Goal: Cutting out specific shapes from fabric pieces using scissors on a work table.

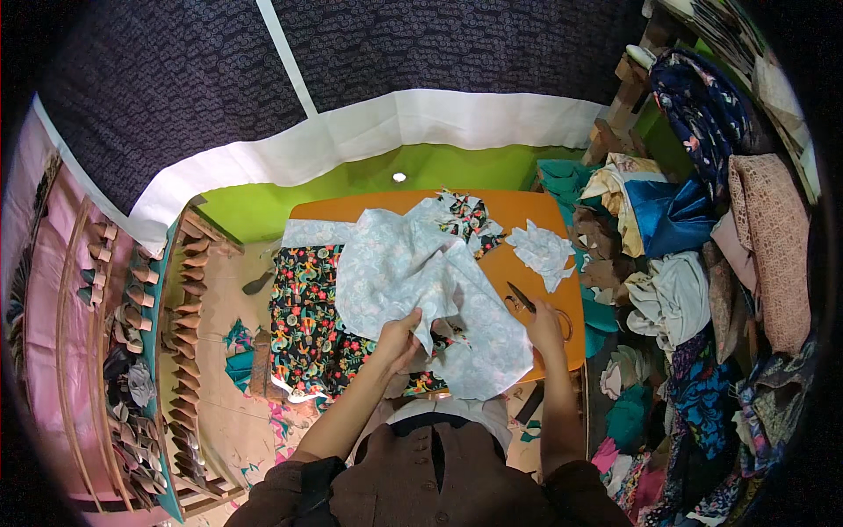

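A large piece of floral cloth (386, 246), its pale reverse side up, lies rumpled over the table. My left hand (401, 341) pinches its near edge, lifting a fold between thumb and fingers. At the cloth's right side, my right hand (545, 330) is closed around a pair of scissors (521, 298). Their dark blades point up and left, while the handles are partly hidden by the fingers. Under the pale piece spreads black cloth with a colourful flower print (303, 294), hanging over the table's left side. Crumpled offcuts (540, 250) lie farther back on the right.
The orange-brown table (338, 207) stands before a green wall. Heaped fabrics (672, 299) crowd the right side. On the left, wooden racks hold rows of shoe-shaped forms (186, 351). Cloth scraps (279, 422) litter the floor, and a dark patterned curtain (457, 53) hangs beyond.
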### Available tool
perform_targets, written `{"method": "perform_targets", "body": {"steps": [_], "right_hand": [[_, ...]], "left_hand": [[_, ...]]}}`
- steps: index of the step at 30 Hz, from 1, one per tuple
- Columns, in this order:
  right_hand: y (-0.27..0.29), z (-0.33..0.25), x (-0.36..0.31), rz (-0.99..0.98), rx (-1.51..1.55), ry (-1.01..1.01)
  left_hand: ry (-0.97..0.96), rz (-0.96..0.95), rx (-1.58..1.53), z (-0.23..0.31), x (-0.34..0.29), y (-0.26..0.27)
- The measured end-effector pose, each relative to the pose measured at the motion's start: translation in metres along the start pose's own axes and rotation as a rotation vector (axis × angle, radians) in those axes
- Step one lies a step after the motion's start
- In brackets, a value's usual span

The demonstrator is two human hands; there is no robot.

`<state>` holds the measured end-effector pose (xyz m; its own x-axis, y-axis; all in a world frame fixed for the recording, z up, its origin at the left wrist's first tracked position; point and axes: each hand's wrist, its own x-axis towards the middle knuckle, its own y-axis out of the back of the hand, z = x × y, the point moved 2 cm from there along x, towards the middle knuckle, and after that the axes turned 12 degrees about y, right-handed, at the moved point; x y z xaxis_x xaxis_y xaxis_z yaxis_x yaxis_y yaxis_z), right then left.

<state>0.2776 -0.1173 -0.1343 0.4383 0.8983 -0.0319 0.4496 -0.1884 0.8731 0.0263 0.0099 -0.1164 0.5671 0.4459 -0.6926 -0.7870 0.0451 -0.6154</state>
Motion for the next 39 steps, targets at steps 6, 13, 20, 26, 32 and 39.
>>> {"method": "perform_targets", "body": {"steps": [6, 13, 20, 26, 32, 39], "right_hand": [[-0.011, 0.063, -0.03, -0.043, -0.338, 0.035], [-0.008, 0.067, -0.034, -0.072, -0.294, 0.072], [0.0, 0.063, -0.036, -0.105, -0.17, 0.052], [-0.005, 0.042, -0.032, -0.001, 0.171, -0.03], [-0.016, 0.014, -0.022, 0.097, 0.65, 0.085], [0.011, -0.047, -0.038, -0.126, 1.413, 0.155]], "left_hand": [[0.068, 0.033, 0.112, -0.004, -0.003, -0.011], [0.041, 0.028, -0.1, -0.011, 0.008, -0.022], [0.064, 0.056, 0.096, -0.014, -0.01, -0.048], [0.031, 0.232, 0.115, -0.028, 0.03, -0.015], [-0.06, 0.262, 0.238, -0.024, 0.033, -0.042], [-0.142, -0.063, -0.011, -0.001, 0.014, -0.066]]}}
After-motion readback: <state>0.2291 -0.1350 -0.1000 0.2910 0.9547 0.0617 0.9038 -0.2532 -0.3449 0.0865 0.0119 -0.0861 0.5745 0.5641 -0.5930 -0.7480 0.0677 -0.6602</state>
